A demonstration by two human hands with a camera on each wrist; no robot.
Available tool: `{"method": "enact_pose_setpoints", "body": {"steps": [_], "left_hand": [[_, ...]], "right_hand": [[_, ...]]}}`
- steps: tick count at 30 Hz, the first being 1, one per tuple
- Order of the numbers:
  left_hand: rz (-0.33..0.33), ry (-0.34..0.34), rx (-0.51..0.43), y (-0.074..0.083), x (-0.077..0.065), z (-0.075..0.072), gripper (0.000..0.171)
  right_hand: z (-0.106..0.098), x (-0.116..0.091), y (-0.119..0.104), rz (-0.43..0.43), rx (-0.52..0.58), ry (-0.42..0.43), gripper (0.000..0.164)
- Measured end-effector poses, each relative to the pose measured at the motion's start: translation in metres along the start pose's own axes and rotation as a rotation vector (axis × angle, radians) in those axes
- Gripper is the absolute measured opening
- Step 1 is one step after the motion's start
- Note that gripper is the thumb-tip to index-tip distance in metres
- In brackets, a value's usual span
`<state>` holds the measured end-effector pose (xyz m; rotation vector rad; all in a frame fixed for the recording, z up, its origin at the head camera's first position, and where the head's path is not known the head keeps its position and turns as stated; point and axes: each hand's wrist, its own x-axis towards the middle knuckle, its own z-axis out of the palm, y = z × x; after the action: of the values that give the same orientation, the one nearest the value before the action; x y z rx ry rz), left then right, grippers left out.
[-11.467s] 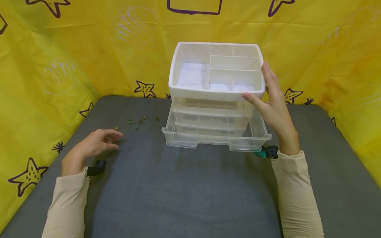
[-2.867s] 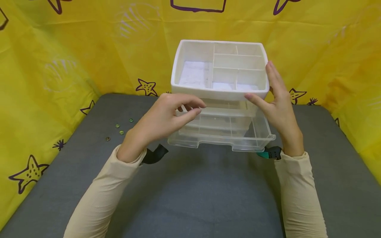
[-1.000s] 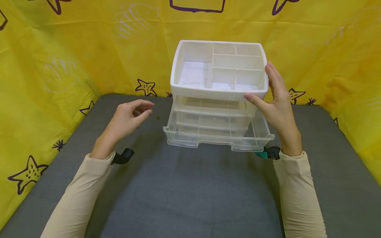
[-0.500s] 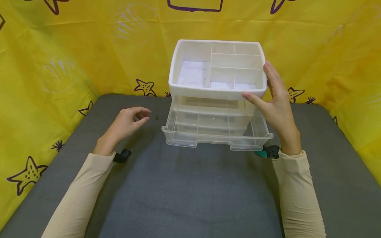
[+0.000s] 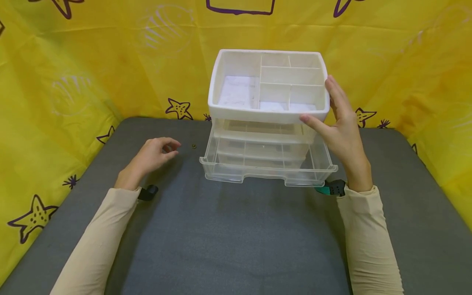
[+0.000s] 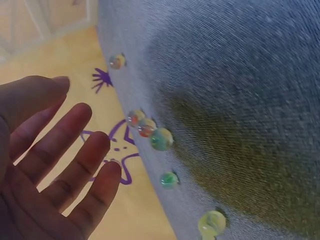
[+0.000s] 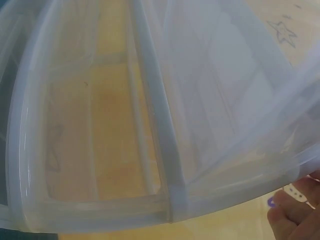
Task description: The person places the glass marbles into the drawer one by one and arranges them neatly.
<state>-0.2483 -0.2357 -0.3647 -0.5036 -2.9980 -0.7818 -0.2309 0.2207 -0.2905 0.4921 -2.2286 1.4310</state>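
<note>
My left hand [image 5: 153, 155] hovers low over the left part of the table, fingers loosely bent and nothing between them. In the left wrist view, several glass marbles [image 6: 161, 139] lie on the grey cloth beyond the fingertips, tinted green, orange and yellow. The head view shows a single marble [image 5: 194, 146] right of this hand; the hand hides the others. My right hand [image 5: 344, 131] grips the upper right corner of a white drawer organizer [image 5: 269, 115], thumb on the front rim, fingers along the side. Its lower clear drawer [image 5: 265, 172] is pulled out towards me.
The organizer's top tray [image 5: 239, 92] is split into several compartments. Dark grey cloth covers the table [image 5: 236, 237]. A yellow patterned curtain [image 5: 110, 61] closes off the back and both sides.
My left hand has gone from in front of the organizer, 2.9 s ago, left to the marbles, then drifted slightly further left and down. My right hand keeps its grip on the organizer.
</note>
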Motion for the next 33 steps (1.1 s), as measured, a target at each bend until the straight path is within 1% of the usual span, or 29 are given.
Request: {"method": "enact_pose_setpoints", "body": {"steps": [3, 8, 12, 15, 24, 28, 33], "left_hand": [[-0.020, -0.038, 0.023, -0.002, 0.001, -0.001, 0.027], [-0.064, -0.080, 0.030, -0.007, 0.002, -0.002, 0.029], [-0.087, -0.096, 0.029, -0.012, 0.003, 0.001, 0.030], [-0.102, -0.095, 0.033, -0.013, 0.004, 0.001, 0.029], [-0.150, -0.119, 0.087, -0.019, 0.003, 0.000, 0.027], [-0.148, -0.137, 0.102, -0.021, 0.003, 0.000, 0.026], [-0.121, -0.174, 0.099, -0.024, 0.002, 0.000, 0.025]], "right_hand": [[0.000, 0.000, 0.001, -0.005, -0.002, 0.001, 0.086], [0.000, 0.000, 0.000, -0.011, -0.003, 0.003, 0.086], [0.000, -0.001, -0.001, -0.011, -0.001, 0.002, 0.085], [0.000, -0.001, -0.001, -0.009, -0.002, 0.002, 0.085], [0.000, -0.001, 0.000, -0.010, -0.010, 0.004, 0.086], [0.000, -0.001, 0.000, -0.010, -0.015, 0.009, 0.086], [0.000, -0.001, 0.000, -0.016, -0.021, 0.012, 0.085]]}}
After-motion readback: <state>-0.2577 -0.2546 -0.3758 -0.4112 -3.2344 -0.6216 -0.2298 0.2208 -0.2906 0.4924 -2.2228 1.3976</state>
